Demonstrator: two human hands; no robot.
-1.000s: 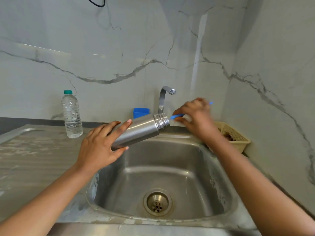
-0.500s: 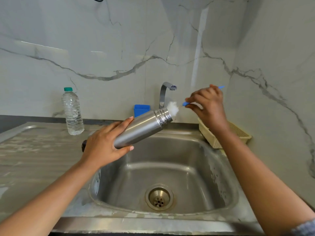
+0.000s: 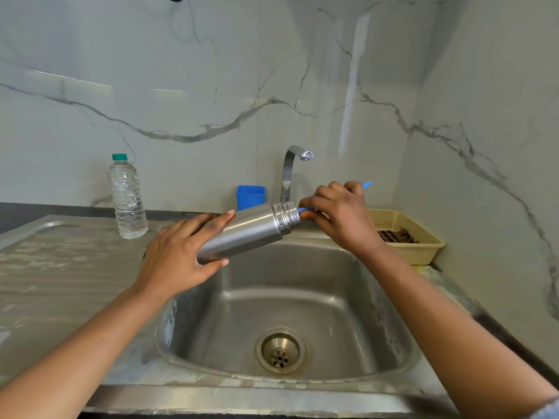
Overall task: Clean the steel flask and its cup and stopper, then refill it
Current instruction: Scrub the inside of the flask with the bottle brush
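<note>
At the far left, a clear plastic water bottle (image 3: 127,196) with a green cap stands on the draining board, well apart from the work. The left hand (image 3: 178,261) wraps its fingers and thumb round the lower body of the steel flask (image 3: 248,231), holding it tilted over the sink (image 3: 302,303) with its open, threaded mouth up and to the right. Behind it stand a blue container (image 3: 250,196) and the tap (image 3: 290,173), from which no water runs. The right hand (image 3: 341,216) is curled round a blue brush handle (image 3: 367,185) that enters the flask's mouth; the brush head is hidden inside.

The task looks early: the inside is being scrubbed, with rinsing, the cup, the stopper and the refill left. Neither cup nor stopper is clearly in view. At the far right, a beige basket (image 3: 405,228) holds dark items. Nothing blocks the sink or the tap.
</note>
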